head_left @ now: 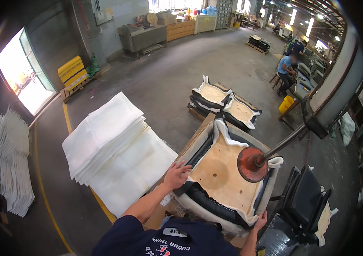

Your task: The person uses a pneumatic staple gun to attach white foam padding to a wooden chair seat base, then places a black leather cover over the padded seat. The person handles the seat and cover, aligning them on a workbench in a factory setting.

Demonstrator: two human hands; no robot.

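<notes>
An upturned seat cushion (222, 170) lies in front of me, its bare plywood underside up, with black cover and white foam wrapped around the rim. My left hand (176, 174) rests flat on its near left edge, fingers spread on the black cover. At the near right corner, my right hand (260, 221) grips the white and black edge of the cushion. A round orange press pad (252, 164) on a slanted metal rod sits on the plywood at the right side.
A tall stack of white foam sheets (113, 149) stands to my left. Finished cushions (224, 100) lie on a pallet beyond. A black seat part (305, 200) stands at the right. Another person (285, 70) works at a far table near a yellow bucket (286, 103).
</notes>
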